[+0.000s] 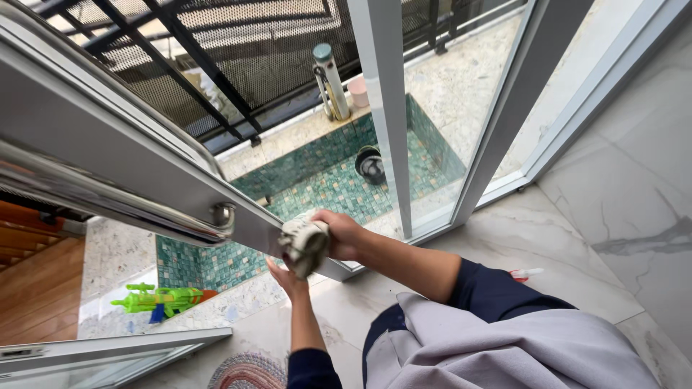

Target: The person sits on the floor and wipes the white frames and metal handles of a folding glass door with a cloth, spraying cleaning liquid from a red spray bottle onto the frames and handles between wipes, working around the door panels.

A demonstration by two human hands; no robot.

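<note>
My right hand (344,234) is shut on a crumpled white cloth (305,246) and presses it against the lower edge of a grey metal door frame (130,155). My left hand (283,277) reaches up just below the cloth and holds the same frame edge; its fingertips are hidden behind the cloth and frame. A polished steel handle bar (216,216) is fixed to the frame just left of the cloth. Both arms wear dark blue sleeves.
Beyond the glass lies a sunken teal mosaic basin (328,191) with a black round object (371,166). A steel bottle (330,79) and pink cup (358,92) stand on its ledge. A green toy water gun (162,299) lies left. A woven rug (249,373) and a spray nozzle (525,274) are near me.
</note>
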